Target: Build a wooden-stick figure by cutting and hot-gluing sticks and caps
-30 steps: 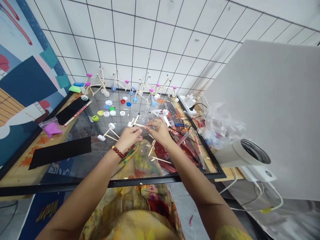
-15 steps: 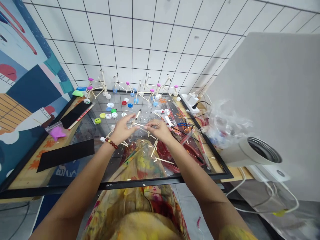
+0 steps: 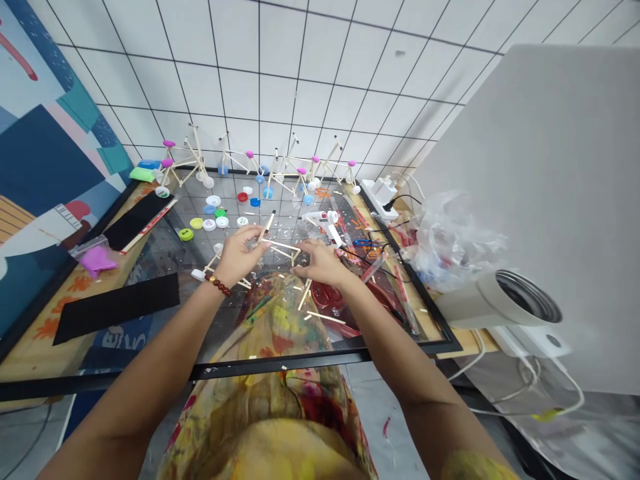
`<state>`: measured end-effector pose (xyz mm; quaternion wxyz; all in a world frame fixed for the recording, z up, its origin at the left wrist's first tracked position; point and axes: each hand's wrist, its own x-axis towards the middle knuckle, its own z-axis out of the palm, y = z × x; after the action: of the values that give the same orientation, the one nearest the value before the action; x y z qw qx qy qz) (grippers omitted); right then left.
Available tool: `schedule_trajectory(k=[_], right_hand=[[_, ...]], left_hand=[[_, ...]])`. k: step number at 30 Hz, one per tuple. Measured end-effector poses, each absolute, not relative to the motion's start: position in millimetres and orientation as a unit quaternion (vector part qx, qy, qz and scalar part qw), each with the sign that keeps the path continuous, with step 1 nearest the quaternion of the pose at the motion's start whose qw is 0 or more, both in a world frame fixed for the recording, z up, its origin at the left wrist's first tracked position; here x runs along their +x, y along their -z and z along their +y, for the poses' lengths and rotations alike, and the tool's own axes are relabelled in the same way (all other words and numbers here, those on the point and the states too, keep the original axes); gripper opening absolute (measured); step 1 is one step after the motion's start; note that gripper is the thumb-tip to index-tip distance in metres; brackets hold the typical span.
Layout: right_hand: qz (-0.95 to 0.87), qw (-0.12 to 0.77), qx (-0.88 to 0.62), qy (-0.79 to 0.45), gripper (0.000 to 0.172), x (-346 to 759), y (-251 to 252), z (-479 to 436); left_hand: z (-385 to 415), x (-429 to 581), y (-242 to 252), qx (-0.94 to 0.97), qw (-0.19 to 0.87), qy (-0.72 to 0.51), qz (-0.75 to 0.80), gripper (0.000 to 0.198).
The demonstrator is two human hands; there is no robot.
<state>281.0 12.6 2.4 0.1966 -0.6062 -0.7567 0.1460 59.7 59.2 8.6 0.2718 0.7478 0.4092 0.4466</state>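
Note:
My left hand [image 3: 241, 255] pinches a small frame of pale wooden sticks [image 3: 281, 245] at its left end, where one dark-tipped stick points up. My right hand [image 3: 323, 262] is at the frame's other end, thumb and fingers apart around its corner; whether they touch it I cannot tell. Under my left wrist lies a second stick piece with white caps [image 3: 199, 274], partly hidden. Loose sticks [image 3: 326, 317] lie on the glass tabletop [image 3: 210, 333] near my right hand. Beyond that hand rests a white glue gun [image 3: 327, 223].
Several stick bicycle models with pink seats [image 3: 301, 171] stand along the tiled wall. Coloured bottle caps [image 3: 220, 213] are scattered left of centre. Black strips [image 3: 120, 307] lie at the left. A power strip [image 3: 379, 200], cables, a plastic bag [image 3: 450, 233] and a white cylinder [image 3: 480, 300] are at the right.
My right thumb and fingers, pinched at the stick before, have spread apart. The frame stays in my left hand. The view has shifted slightly.

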Motion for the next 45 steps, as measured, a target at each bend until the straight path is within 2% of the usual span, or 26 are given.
schedule_trajectory(k=[4,9,12,16,17,21,24,26,30,32,35,36,38,40,41,44,45], right_hand=[[-0.760,0.214,-0.592,-0.162,0.027,283.6,1.8,17.2],[-0.761,0.241,-0.572,-0.189,0.018,287.9,5.0,18.9],[-0.757,0.247,-0.572,-0.198,0.018,287.6,4.6,18.0],[-0.744,0.277,-0.564,-0.228,0.044,290.1,4.1,14.8],[-0.738,0.290,-0.563,-0.233,0.045,291.2,4.3,14.1],[-0.736,0.329,-0.545,-0.230,0.013,294.6,5.9,13.0],[-0.735,0.344,-0.538,-0.227,0.016,294.4,7.8,12.9],[-0.728,0.356,-0.539,-0.228,0.012,293.2,9.3,12.5],[-0.721,0.378,-0.532,-0.233,0.016,289.5,11.0,11.7],[-0.730,0.370,-0.523,-0.240,0.016,287.8,10.7,12.2],[-0.733,0.363,-0.522,-0.241,0.019,286.4,10.0,13.6],[-0.734,0.362,-0.522,-0.239,0.018,286.3,9.9,14.1],[-0.737,0.360,-0.520,-0.239,0.018,286.3,9.9,14.7],[-0.739,0.357,-0.518,-0.241,0.018,286.1,10.4,14.5],[-0.740,0.357,-0.517,-0.240,0.019,285.8,10.7,14.1],[-0.736,0.357,-0.521,-0.244,0.019,283.8,12.1,12.3],[-0.733,0.358,-0.524,-0.247,0.019,282.9,12.6,11.8]], left_hand=[[55.0,61.4,-10.2,0.740,0.280,-0.447,0.417,0.024],[51.7,62.7,-10.1,0.735,0.280,-0.446,0.427,0.021],[50.7,63.0,-10.3,0.738,0.283,-0.440,0.426,0.026],[50.8,63.7,-9.6,0.740,0.285,-0.440,0.421,0.029],[51.1,63.9,-9.4,0.738,0.285,-0.442,0.423,0.026],[52.6,64.0,-10.3,0.736,0.291,-0.434,0.431,0.022],[55.2,63.4,-11.5,0.744,0.308,-0.411,0.427,0.022],[58.8,63.5,-11.1,0.748,0.321,-0.395,0.425,0.022],[66.8,64.7,-11.9,0.749,0.334,-0.372,0.435,0.013],[63.0,63.3,-17.7,0.764,0.307,-0.366,0.434,0.017],[36.1,56.3,-32.2,0.766,0.189,-0.411,0.457,0.046],[22.3,53.5,-36.7,0.759,0.146,-0.431,0.465,0.048],[-6.1,50.5,-41.6,0.747,0.103,-0.463,0.466,0.033],[-26.8,54.2,-39.1,0.762,0.169,-0.438,0.446,0.017],[-32.0,59.2,-35.4,0.760,0.238,-0.407,0.446,0.018],[-26.2,83.3,-19.7,0.653,0.488,-0.322,0.481,0.043],[-19.7,92.2,-14.8,0.603,0.541,-0.312,0.496,0.047]])
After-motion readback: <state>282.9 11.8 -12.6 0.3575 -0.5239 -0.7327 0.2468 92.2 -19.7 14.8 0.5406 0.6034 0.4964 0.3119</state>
